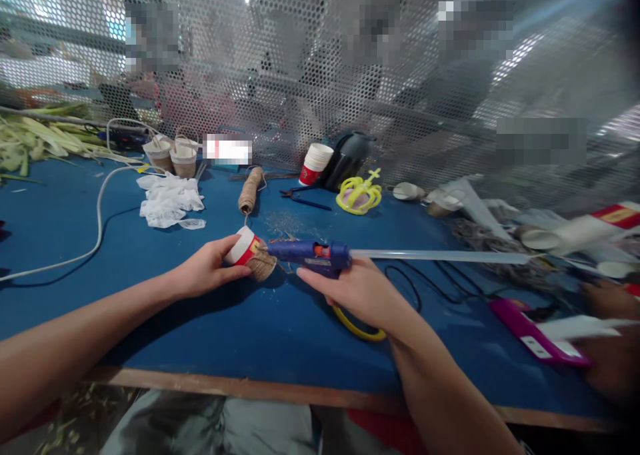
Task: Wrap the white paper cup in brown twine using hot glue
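Note:
My left hand [213,266] grips a paper cup [244,245] lying tilted on its side, white and red at one end and wound with brown twine at the other. In my right hand [357,288] is a blue hot glue gun [310,254], its nozzle at the twine-wrapped part of the cup; whether it touches I cannot tell. A long clear glue stick [440,256] sticks out of the gun's back. From the cup a strand runs up to a spool of twine [250,190]. Yellow-handled scissors [360,328] lie partly hidden under my right hand.
Behind are white crumpled gloves [173,200], twine-wrapped cups [183,158], pliers [305,199], stacked paper cups [316,163] and a yellow crown-shaped piece [359,194]. A magenta power strip [540,335] with black cables lies right, near another person's hand [610,308]. A perforated metal screen [300,75] stands at the back.

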The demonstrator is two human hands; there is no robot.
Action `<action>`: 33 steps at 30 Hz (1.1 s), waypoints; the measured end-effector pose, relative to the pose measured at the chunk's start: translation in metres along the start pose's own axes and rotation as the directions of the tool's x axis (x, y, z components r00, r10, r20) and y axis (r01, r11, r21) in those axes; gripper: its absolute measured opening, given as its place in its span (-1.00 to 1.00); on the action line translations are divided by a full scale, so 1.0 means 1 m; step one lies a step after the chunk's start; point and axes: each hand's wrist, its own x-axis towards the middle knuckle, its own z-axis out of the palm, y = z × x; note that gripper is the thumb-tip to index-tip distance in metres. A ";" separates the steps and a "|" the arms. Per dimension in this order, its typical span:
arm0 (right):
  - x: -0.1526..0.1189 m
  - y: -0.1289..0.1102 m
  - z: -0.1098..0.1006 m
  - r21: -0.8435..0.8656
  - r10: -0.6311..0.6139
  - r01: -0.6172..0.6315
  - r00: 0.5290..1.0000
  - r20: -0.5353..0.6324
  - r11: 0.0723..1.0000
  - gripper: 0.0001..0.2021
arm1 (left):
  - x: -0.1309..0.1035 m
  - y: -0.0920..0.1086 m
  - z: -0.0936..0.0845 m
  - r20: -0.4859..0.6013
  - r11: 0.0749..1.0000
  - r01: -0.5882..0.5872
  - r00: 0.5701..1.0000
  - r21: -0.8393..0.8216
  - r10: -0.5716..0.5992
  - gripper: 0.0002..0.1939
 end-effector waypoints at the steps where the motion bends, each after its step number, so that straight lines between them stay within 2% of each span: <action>1: 0.000 0.000 0.000 -0.008 -0.008 0.008 1.000 0.006 1.000 -0.75 | 0.000 0.000 0.000 -0.002 1.000 0.002 1.000 0.002 -0.002 -0.58; 8: 0.001 -0.001 -0.001 -0.012 0.013 -0.014 1.000 -0.010 1.000 -0.79 | 0.000 0.002 0.000 -0.002 1.000 0.009 1.000 0.007 -0.009 -0.59; 14: -0.001 0.000 -0.001 -0.029 -0.001 0.001 1.000 0.021 1.000 -0.74 | 0.000 -0.001 0.000 -0.002 1.000 -0.004 1.000 0.002 0.004 -0.58; 19: 0.000 -0.001 -0.001 -0.038 -0.001 0.001 1.000 -0.008 0.999 -0.74 | 0.000 0.000 0.000 0.010 1.000 -0.001 1.000 -0.010 0.001 -0.58; 27: -0.003 0.004 0.000 -0.143 -0.056 0.058 0.998 0.018 0.988 -0.77 | 0.001 0.000 -0.001 -0.001 0.999 -0.016 1.000 0.032 0.016 -0.57; 33: -0.002 0.003 0.001 -0.128 -0.070 0.077 0.996 0.060 0.989 -0.79 | 0.000 -0.001 0.000 0.002 0.999 -0.013 1.000 0.029 0.013 -0.59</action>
